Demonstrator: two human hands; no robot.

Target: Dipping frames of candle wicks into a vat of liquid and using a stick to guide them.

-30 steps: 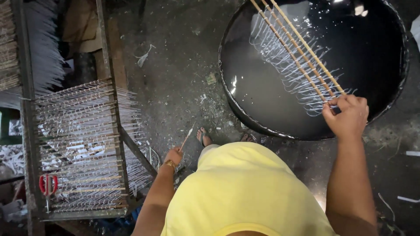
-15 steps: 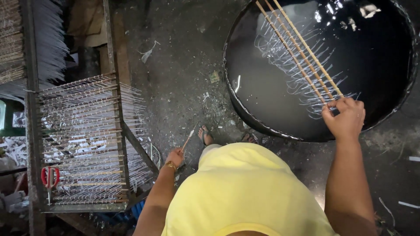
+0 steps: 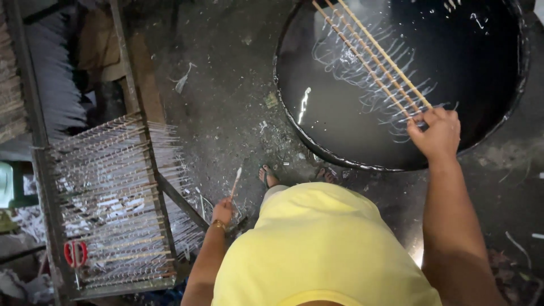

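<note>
Shifted since the earlier frame: right hand (image 3: 435, 134) with its bundle of sticks sits slightly further over the basin's near rim; left hand and its single stick hold much the same place beside the rack.

Right hand: fingers (image 3: 422, 120) closed around the near ends of three or four long wooden sticks (image 3: 371, 54). Sticks run away from the fingertips, up and to the left, across the basin.

White strands (image 3: 362, 71): thin, pale, hanging off the sticks along their length beyond the fingers, trailing onto the dark liquid surface.

Basin (image 3: 283, 107): large, round, black, filled with dark liquid; its near rim lies just below the right knuckles.

Left hand (image 3: 222, 211): fingers closed on the lower end of one short wooden stick (image 3: 236, 182), which points up and away from the fingertips over the floor. A gold-coloured bracelet (image 3: 219, 226) sits at the wrist, just behind the hand.

Drying rack (image 3: 42, 187): metal frame, to the left of the left fingers and near them, holding many rows of sticks with white strands (image 3: 113, 192) hung side by side.

Red-handled scissors (image 3: 75, 253): hanging on the rack's lower left part, well apart from the left fingers.

Yellow shirt (image 3: 323, 249): between both arms, below both hands.

Sandalled feet (image 3: 267, 175): on the grey floor, just right of the left fingertips.
</note>
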